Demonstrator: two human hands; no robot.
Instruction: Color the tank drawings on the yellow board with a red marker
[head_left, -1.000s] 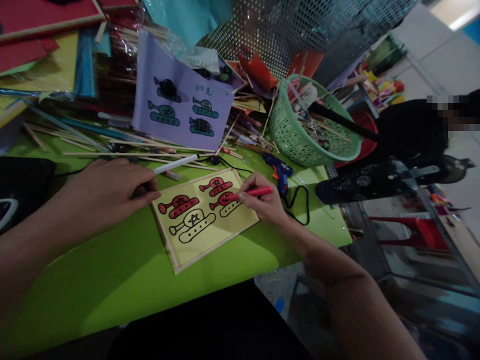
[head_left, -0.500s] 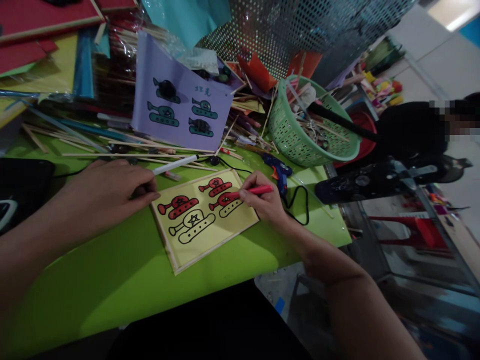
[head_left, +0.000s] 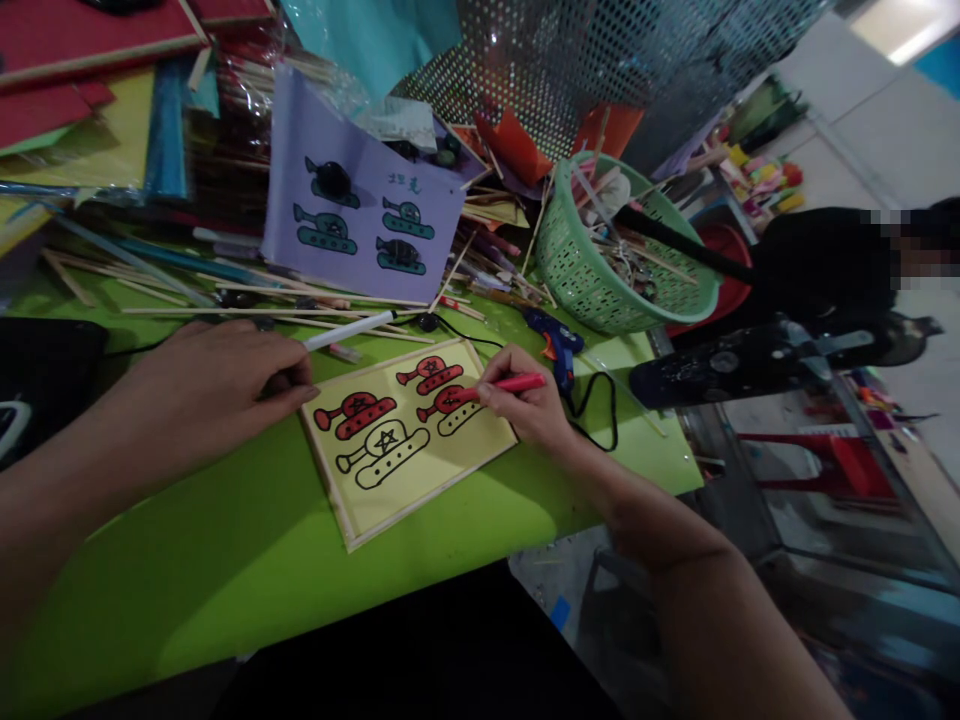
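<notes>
While the right hand (head_left: 529,410) is closed in a writing grip on a red marker (head_left: 511,383), the tip meets the yellow board (head_left: 409,490) at the right-hand tank of the middle row. That tank's top is red and its lower half is only an outline; the fingers cover part of it, so I cannot tell exactly where the colour ends. The board lies flat and slanted on the green desk (head_left: 247,560), near the front edge. Two other tanks on it are filled red, and one in front is bare outline.

Over on the other side, the left hand (head_left: 217,385) is curled shut around a white pen (head_left: 351,329). Only the pen's far end sticks out past the knuckles; the rest is buried in the fist. The fingertips press down right at the board's left corner.

Behind the board, a purple sheet (head_left: 360,215) with teal tanks leans upright against the clutter, with some small writing on it too blurred to read. Thin wooden sticks (head_left: 262,300) lie scattered below it. A blue glue gun (head_left: 556,343) rests just beyond the right hand, its black cord looping beside the wrist. A green basket (head_left: 592,280) sits tilted at the desk's far right, its contents a jumble. At the right edge a person in black (head_left: 825,260) is cut off by the frame.
</notes>
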